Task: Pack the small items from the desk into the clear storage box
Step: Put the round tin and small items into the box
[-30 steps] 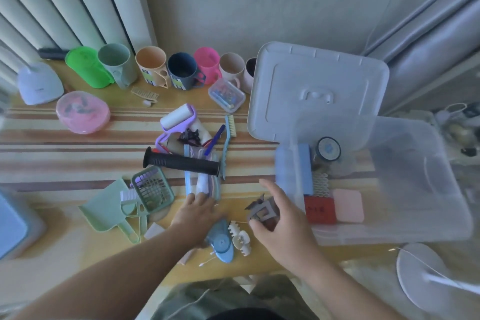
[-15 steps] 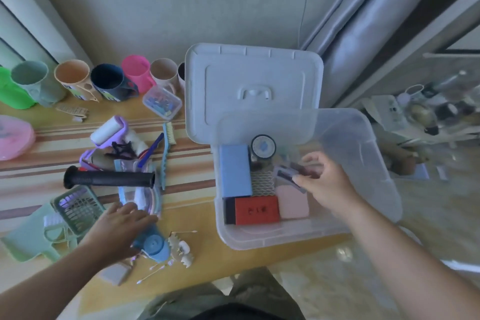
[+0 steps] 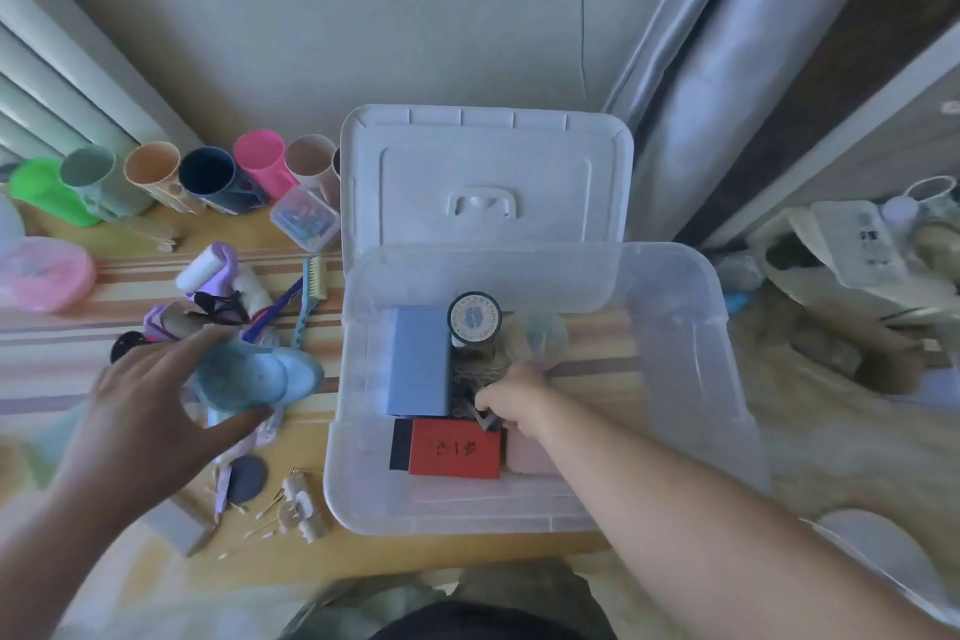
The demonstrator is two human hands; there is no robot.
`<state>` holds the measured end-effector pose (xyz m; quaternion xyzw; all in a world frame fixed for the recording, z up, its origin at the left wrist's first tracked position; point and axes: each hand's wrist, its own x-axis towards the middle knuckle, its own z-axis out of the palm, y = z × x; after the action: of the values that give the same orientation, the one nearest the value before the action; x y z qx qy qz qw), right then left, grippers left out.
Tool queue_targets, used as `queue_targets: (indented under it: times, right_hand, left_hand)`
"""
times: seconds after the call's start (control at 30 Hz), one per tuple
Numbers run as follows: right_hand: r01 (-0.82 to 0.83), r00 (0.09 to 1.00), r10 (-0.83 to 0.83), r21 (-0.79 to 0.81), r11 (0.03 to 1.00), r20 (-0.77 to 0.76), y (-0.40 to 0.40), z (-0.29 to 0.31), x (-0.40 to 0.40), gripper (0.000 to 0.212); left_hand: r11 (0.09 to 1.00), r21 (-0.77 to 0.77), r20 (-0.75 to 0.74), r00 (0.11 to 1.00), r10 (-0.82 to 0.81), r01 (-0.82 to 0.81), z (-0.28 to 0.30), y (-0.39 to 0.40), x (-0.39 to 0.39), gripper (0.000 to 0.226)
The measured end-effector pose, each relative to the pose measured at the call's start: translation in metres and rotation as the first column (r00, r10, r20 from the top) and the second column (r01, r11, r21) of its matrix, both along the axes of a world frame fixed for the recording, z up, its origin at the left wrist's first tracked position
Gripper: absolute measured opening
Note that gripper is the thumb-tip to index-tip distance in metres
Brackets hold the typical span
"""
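The clear storage box (image 3: 447, 509) stands on the desk's right end, its white lid (image 3: 483, 177) propped behind it. Inside lie a blue box (image 3: 418, 361), a round tin (image 3: 474, 317), a red box (image 3: 454, 447) and a pink pad (image 3: 527, 457). My right hand (image 3: 514, 398) reaches into the box and pinches a small dark clip (image 3: 487, 418) just above the red box. My left hand (image 3: 145, 411) grips a blurred blue translucent round item (image 3: 249, 377), raised over the desk to the left of the box.
Left of the box lie a lint roller (image 3: 205, 268), a brush (image 3: 311, 296), a small clear case (image 3: 305, 218), white clips (image 3: 298, 509), cotton swabs, a dark oval (image 3: 247, 478) and a grey block (image 3: 182, 528). Cups (image 3: 208, 177) line the wall. A pink container (image 3: 39, 273) sits far left.
My right hand carried the dark clip from the desk into the box and now lowers it by the red box. My left hand picked the blue item up off the desk.
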<state>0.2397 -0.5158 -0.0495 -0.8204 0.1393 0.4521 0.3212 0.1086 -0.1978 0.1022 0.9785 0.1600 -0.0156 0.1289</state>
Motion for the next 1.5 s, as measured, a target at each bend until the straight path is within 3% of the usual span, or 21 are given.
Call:
queue_targets:
  times: [0.13, 0.23, 0.3, 0.4, 0.57, 0.7, 0.83, 1.0, 1.13, 1.23, 1.3, 1.4, 1.43, 1.5]
  right_hand:
    - [0.162, 0.987, -0.160, 0.091, 0.983, -0.020, -0.008, -0.013, 0.000, 0.026]
    - [0.390, 0.921, -0.369, 0.239, 0.889, -0.127, -0.010, -0.019, -0.001, 0.021]
    - [0.415, 0.910, -0.396, 0.257, 0.873, -0.124, -0.002, -0.027, -0.007, 0.027]
    - [0.327, 0.942, -0.336, 0.180, 0.928, 0.022, 0.014, -0.034, -0.017, 0.033]
    - [0.006, 0.970, -0.004, -0.008, 1.000, 0.244, 0.011, -0.040, -0.017, 0.031]
    - [-0.196, 0.959, 0.180, 0.057, 0.979, 0.218, -0.008, -0.024, 0.003, 0.029]
    - [-0.095, 0.988, 0.055, 0.286, 0.953, 0.147, -0.050, 0.033, 0.017, 0.010]
    - [-0.197, 0.970, 0.240, 0.436, 0.878, -0.046, -0.092, 0.077, -0.017, 0.024]
    - [-0.200, 0.978, 0.211, 0.335, 0.921, 0.005, -0.114, 0.062, -0.025, 0.024]
    - [-0.305, 0.951, 0.309, 0.177, 0.936, 0.005, -0.136, 0.053, -0.010, 0.032]
    - [-0.502, 0.864, 0.502, -0.021, 0.865, 0.025, -0.150, 0.050, 0.006, 0.030]
    - [-0.803, 0.536, 0.841, -0.346, 0.485, -0.067, -0.153, 0.053, 0.026, 0.028]
    - [-0.851, 0.437, 0.890, -0.381, 0.362, -0.130, -0.149, 0.052, 0.030, 0.029]
    - [-0.890, 0.331, 0.913, -0.401, 0.218, -0.238, -0.140, 0.040, 0.035, 0.030]
  left_hand:
    - [0.992, -0.061, 0.060, 0.993, -0.103, 0.107, 0.012, -0.056, 0.011, 0.085]
    - [0.982, -0.119, 0.043, 0.989, -0.140, 0.144, 0.007, -0.076, 0.017, 0.085]
    - [0.973, -0.153, 0.008, 0.985, -0.174, 0.173, 0.002, -0.086, 0.020, 0.085]
    - [0.961, -0.182, -0.027, 0.976, -0.214, 0.206, -0.008, -0.096, 0.021, 0.084]
    - [0.948, -0.178, -0.109, 0.952, -0.285, 0.263, -0.026, -0.111, 0.020, 0.085]
    - [0.930, -0.112, -0.202, 0.908, -0.367, 0.351, -0.041, -0.123, 0.022, 0.082]
    - [0.925, -0.174, -0.274, 0.886, -0.375, 0.338, -0.053, -0.140, 0.032, 0.075]
    - [0.886, -0.301, -0.365, 0.815, -0.450, 0.354, -0.068, -0.182, 0.043, 0.077]
    - [0.830, -0.442, -0.342, 0.792, -0.506, 0.340, -0.083, -0.220, 0.046, 0.080]
    - [0.752, -0.542, -0.312, 0.740, -0.595, 0.376, -0.085, -0.236, 0.049, 0.088]
    - [0.712, -0.598, -0.282, 0.734, -0.617, 0.369, -0.080, -0.236, 0.054, 0.092]
    - [0.758, -0.552, -0.210, 0.822, -0.529, 0.346, -0.071, -0.218, 0.059, 0.082]
    - [0.779, -0.534, -0.192, 0.850, -0.491, 0.329, -0.070, -0.209, 0.060, 0.077]
    - [0.817, -0.493, -0.191, 0.879, -0.437, 0.299, -0.071, -0.192, 0.058, 0.073]
